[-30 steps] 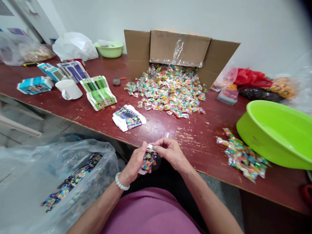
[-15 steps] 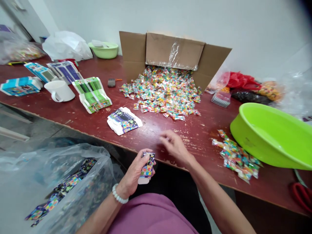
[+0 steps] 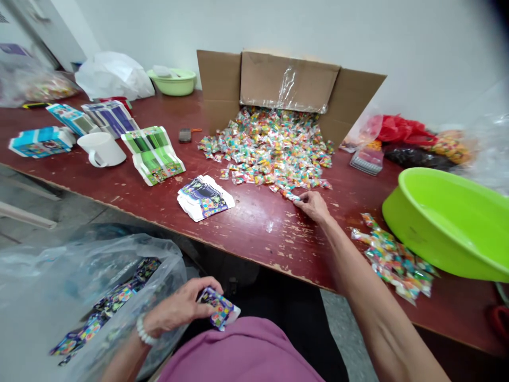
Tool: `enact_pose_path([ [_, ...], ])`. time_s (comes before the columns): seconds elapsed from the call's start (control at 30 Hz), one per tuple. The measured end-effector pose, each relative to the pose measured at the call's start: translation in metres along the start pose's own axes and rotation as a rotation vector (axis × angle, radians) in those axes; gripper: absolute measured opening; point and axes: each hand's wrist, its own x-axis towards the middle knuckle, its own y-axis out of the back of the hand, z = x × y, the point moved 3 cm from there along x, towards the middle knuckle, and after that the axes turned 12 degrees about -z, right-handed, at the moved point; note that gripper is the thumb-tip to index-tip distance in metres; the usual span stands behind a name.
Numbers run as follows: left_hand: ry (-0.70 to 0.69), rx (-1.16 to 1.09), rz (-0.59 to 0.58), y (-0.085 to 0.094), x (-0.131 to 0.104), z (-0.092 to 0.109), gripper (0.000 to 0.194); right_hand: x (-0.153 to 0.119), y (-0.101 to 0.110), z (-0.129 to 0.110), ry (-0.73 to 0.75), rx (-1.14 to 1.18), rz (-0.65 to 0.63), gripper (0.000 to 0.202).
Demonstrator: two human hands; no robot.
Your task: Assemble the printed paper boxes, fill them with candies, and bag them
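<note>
My left hand (image 3: 186,305) is closed around a small printed candy box (image 3: 220,307), purple and colourful with a white flap, low in front of my lap. My right hand (image 3: 314,206) reaches over the table, its thumb and fingers pinched on a wrapped candy (image 3: 291,196) at the near edge of the candy pile (image 3: 270,146). That pile of clear-wrapped, multicoloured sweets spills from an open cardboard box (image 3: 290,82). Left of my right hand lies a flattened purple-and-white carton (image 3: 204,197).
A lime green basin (image 3: 445,223) stands at the right beside a smaller candy heap (image 3: 393,260). Along the left are a white mug (image 3: 101,149), green cartons (image 3: 154,154) and blue cartons (image 3: 43,141). A clear plastic bag (image 3: 95,297) holding printed boxes sits below the table edge.
My right hand has moved forward and right to the pile's edge and pinched a candy. My left hand has moved down and left with the small box, which is now tilted.
</note>
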Motion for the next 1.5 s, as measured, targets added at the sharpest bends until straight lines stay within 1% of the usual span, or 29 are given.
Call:
enact_pose_path([
  [0.03, 0.045, 0.125, -0.011, 0.006, -0.002, 0.0, 0.029, -0.003, 0.0, 0.0, -0.019, 0.009, -0.002, 0.013],
  [0.1, 0.115, 0.325, -0.023, 0.012, -0.001, 0.001, 0.026, -0.012, -0.001, -0.001, -0.037, 0.05, -0.001, 0.013],
  [0.17, 0.129, 0.402, -0.029, 0.012, 0.003, 0.007, 0.018, -0.027, -0.003, -0.005, -0.042, 0.103, 0.006, 0.016],
  [0.23, 0.094, 0.317, -0.029, 0.008, 0.008, 0.017, 0.015, -0.049, -0.008, -0.013, -0.037, 0.166, 0.001, 0.019],
  [0.3, 0.029, 0.107, -0.011, 0.003, 0.012, 0.031, 0.02, -0.077, -0.016, -0.028, -0.007, 0.274, -0.044, 0.023],
  [0.33, -0.006, -0.005, -0.002, 0.001, 0.014, 0.039, 0.024, -0.092, -0.019, -0.038, 0.02, 0.342, -0.09, 0.024],
  [0.37, -0.044, -0.1, 0.006, -0.003, 0.016, 0.048, 0.028, -0.107, -0.024, -0.051, 0.08, 0.497, -0.17, 0.025],
  [0.4, -0.084, -0.165, 0.011, -0.006, 0.018, 0.056, 0.032, -0.122, -0.028, -0.065, 0.15, 0.618, -0.282, 0.025],
  [0.43, -0.123, -0.2, 0.011, -0.01, 0.02, 0.064, 0.034, -0.136, -0.03, -0.08, 0.211, 0.67, -0.372, 0.023],
  [0.47, -0.157, -0.214, 0.009, -0.014, 0.022, 0.07, 0.034, -0.148, -0.032, -0.094, 0.274, 0.658, -0.431, 0.019],
  [0.5, -0.184, -0.211, 0.005, -0.018, 0.024, 0.075, 0.033, -0.158, -0.032, -0.107, 0.345, 0.598, -0.46, 0.015],
  [0.57, -0.222, -0.179, 0.007, -0.025, 0.028, 0.081, 0.03, -0.172, -0.03, -0.126, 0.468, 0.436, -0.452, 0.008],
  [0.6, -0.233, -0.153, 0.02, -0.028, 0.03, 0.082, 0.029, -0.176, -0.029, -0.133, 0.52, 0.366, -0.447, 0.009],
  [0.67, -0.244, -0.1, 0.069, -0.032, 0.032, 0.082, 0.028, -0.182, -0.028, -0.142, 0.596, 0.281, -0.466, 0.015],
  [0.73, -0.248, -0.1, 0.102, -0.034, 0.032, 0.082, 0.029, -0.184, -0.026, -0.145, 0.6, 0.279, -0.509, 0.022],
  [0.77, -0.249, -0.131, 0.108, -0.035, 0.032, 0.082, 0.03, -0.183, -0.025, -0.144, 0.566, 0.319, -0.517, 0.026],
  [0.83, -0.262, -0.237, 0.111, -0.036, 0.03, 0.085, 0.032, -0.179, -0.023, -0.14, 0.439, 0.48, -0.483, 0.031],
  [0.93, -0.299, -0.42, 0.115, -0.037, 0.028, 0.089, 0.034, -0.172, -0.024, -0.131, 0.244, 0.753, -0.406, 0.024],
  [0.97, -0.308, -0.467, 0.119, -0.038, 0.028, 0.089, 0.036, -0.17, -0.027, -0.129, 0.201, 0.82, -0.409, 0.026],
  [1.03, -0.32, -0.528, 0.131, -0.04, 0.029, 0.087, 0.041, -0.168, -0.035, -0.127, 0.148, 0.908, -0.458, 0.031],
  [1.07, -0.326, -0.538, 0.14, -0.041, 0.03, 0.085, 0.043, -0.168, -0.039, -0.127, 0.138, 0.923, -0.491, 0.034],
  [1.13, -0.349, -0.515, 0.154, -0.043, 0.032, 0.083, 0.042, -0.169, -0.046, -0.129, 0.141, 0.88, -0.546, 0.035],
  [1.23, -0.365, -0.49, 0.158, -0.045, 0.035, 0.083, 0.037, -0.172, -0.049, -0.133, 0.148, 0.84, -0.571, 0.032],
  [1.27, -0.356, -0.523, 0.154, -0.046, 0.035, 0.083, 0.036, -0.173, -0.049, -0.133, 0.136, 0.87, -0.568, 0.032],
  [1.33, -0.328, -0.662, 0.149, -0.046, 0.036, 0.084, 0.038, -0.174, -0.048, -0.133, 0.099, 0.971, -0.564, 0.034],
  [1.4, -0.311, -0.8, 0.155, -0.047, 0.036, 0.085, 0.04, -0.176, -0.05, -0.133, 0.08, 1.053, -0.598, 0.036],
  [1.5, -0.315, -0.851, 0.188, -0.048, 0.037, 0.084, 0.041, -0.179, -0.057, -0.137, 0.089, 1.106, -0.67, 0.035],
])
